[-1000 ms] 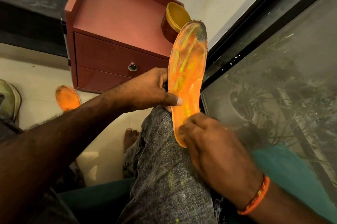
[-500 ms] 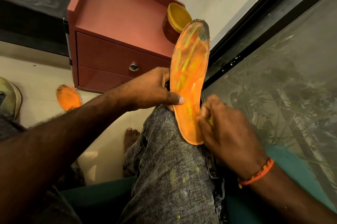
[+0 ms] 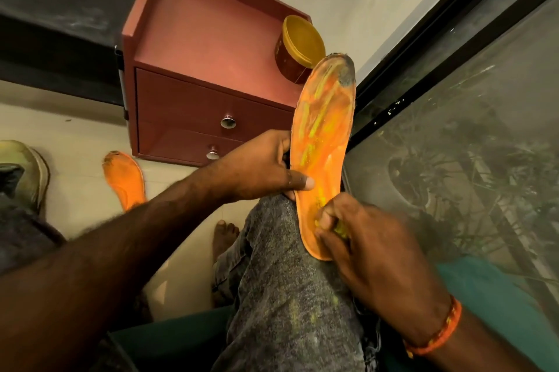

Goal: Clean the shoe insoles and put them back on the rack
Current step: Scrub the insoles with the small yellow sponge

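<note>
The left hand (image 3: 257,169) grips the orange insole (image 3: 323,141) upright on the raised knee (image 3: 272,220). The right hand (image 3: 372,247), fingers curled, pinches something yellow against its heel.

no readable text, labels, brands or numbers anywhere, faint gold marks on the side of the tub (image 3: 291,64) too small to make out
</note>
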